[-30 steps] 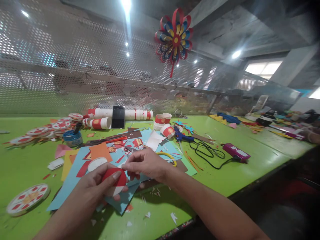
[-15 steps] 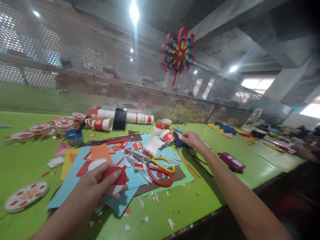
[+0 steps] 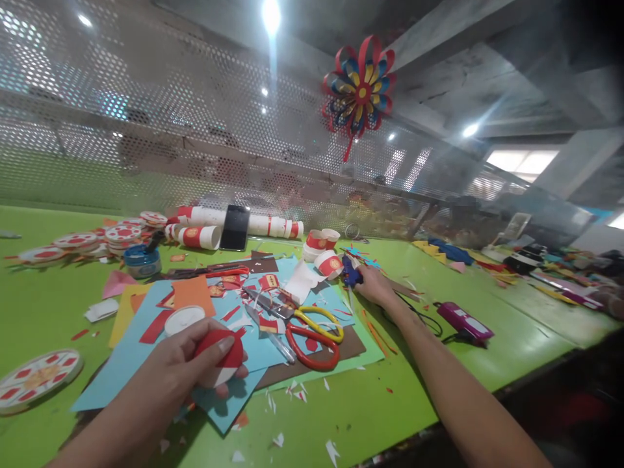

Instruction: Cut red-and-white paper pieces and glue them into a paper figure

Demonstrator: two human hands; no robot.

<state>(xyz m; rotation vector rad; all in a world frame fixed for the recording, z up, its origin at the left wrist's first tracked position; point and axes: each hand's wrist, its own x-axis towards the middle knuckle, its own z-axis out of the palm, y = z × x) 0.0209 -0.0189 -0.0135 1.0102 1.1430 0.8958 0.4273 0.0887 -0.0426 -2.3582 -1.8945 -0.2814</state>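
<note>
My left hand (image 3: 195,354) pinches a round red and white paper disc (image 3: 225,354) between thumb and fingers, above sheets of blue paper (image 3: 131,344). Farther back, my right hand (image 3: 374,284) is closed round the dark blue glue gun (image 3: 351,271), beside the red and white paper rings (image 3: 327,263). Between the hands, scissors with one yellow and one red handle (image 3: 312,344) lie on the paper. Another white disc (image 3: 184,320) rests just behind my left hand.
A blue jar (image 3: 142,261) and decorated discs (image 3: 78,242) stand at the left. A phone (image 3: 234,227) leans on white tubes (image 3: 266,224). A purple device (image 3: 465,322) with a black cable lies at the right. A paper flower (image 3: 361,92) hangs above.
My right hand has lowered onto the glue gun and closed round it. My left hand still holds the disc. The view has shifted slightly.
</note>
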